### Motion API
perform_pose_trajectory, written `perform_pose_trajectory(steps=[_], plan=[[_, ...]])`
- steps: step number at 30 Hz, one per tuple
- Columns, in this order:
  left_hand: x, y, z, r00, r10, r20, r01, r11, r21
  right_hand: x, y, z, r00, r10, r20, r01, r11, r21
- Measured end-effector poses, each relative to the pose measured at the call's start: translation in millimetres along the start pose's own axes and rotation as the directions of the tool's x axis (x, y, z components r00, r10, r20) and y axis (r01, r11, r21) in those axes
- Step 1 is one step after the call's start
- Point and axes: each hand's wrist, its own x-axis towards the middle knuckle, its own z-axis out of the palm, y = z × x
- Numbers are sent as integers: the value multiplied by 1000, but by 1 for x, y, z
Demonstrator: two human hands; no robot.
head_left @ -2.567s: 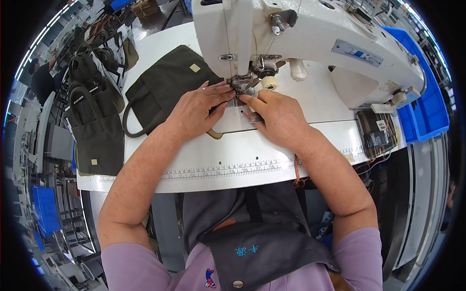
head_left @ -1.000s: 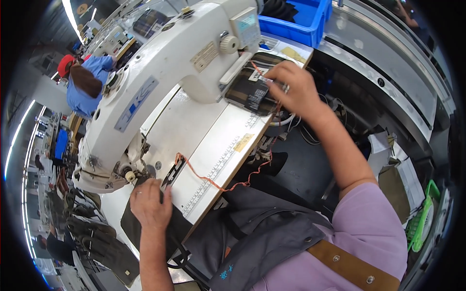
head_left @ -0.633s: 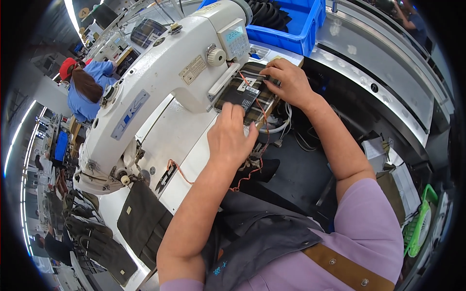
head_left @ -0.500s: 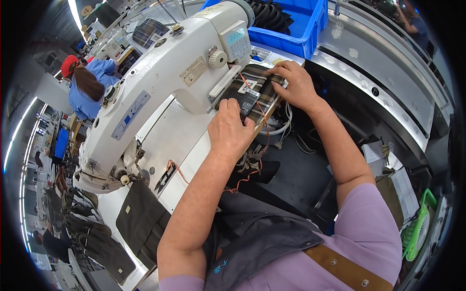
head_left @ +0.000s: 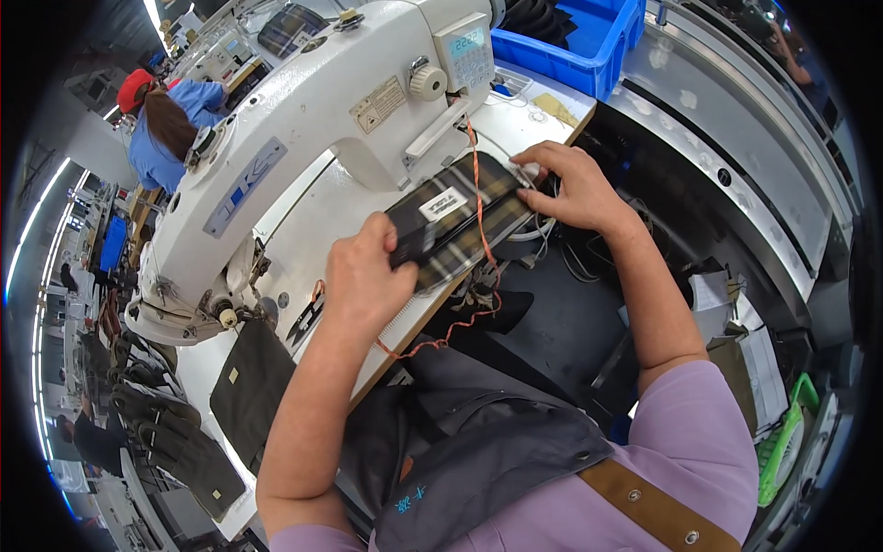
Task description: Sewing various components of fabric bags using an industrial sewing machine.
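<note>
A piece of brown-and-black plaid fabric (head_left: 452, 262) with a dark panel and a white label (head_left: 442, 204) spans the space between my hands, over the front edge of the sewing table. My left hand (head_left: 366, 271) grips its left end, thumb and fingers closed around the dark part. At the right end, the thumb and fingers of my right hand (head_left: 575, 189) pinch the fabric's edge. An orange cord (head_left: 479, 198) runs down across the fabric and loops below it. The white sewing machine (head_left: 340, 110) stands just behind, its needle end at the left.
Dark fabric pieces (head_left: 253, 391) lie at the table's left end, beside a stack of dark pieces (head_left: 175, 442). A blue bin (head_left: 589, 69) of black items stands at the back right, next to a metal counter (head_left: 699, 138). Black scissors (head_left: 305, 317) rest near the needle end.
The plaid fabric has come toward me and left, off the table's far right part. My left hand moved left, and the fabric now lies more spread between both hands.
</note>
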Motion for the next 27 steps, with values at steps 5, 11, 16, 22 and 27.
perform_pose_trajectory(steps=[5, 11, 16, 22, 27], plan=[[-34, -11, -23, 1000, -3, 7, 3, 996, 92, -7, -31, 14, 990, -119, 74, 105, 980, 168], [-33, -14, -8, 945, 311, -106, -274, 924, 267, -9, -48, 17, 998, -58, 12, 54, 967, 250], [-29, -7, -13, 984, 178, 0, -174, 962, 210, -15, -59, 11, 1000, 5, -14, -2, 972, 236], [-22, -15, -7, 984, 176, -29, -169, 973, 157, -11, -79, 11, 984, -138, -112, 152, 979, 135], [-24, -9, -8, 972, 228, -52, -218, 963, 159, -5, -97, 13, 922, -381, -74, 367, 917, -155]])
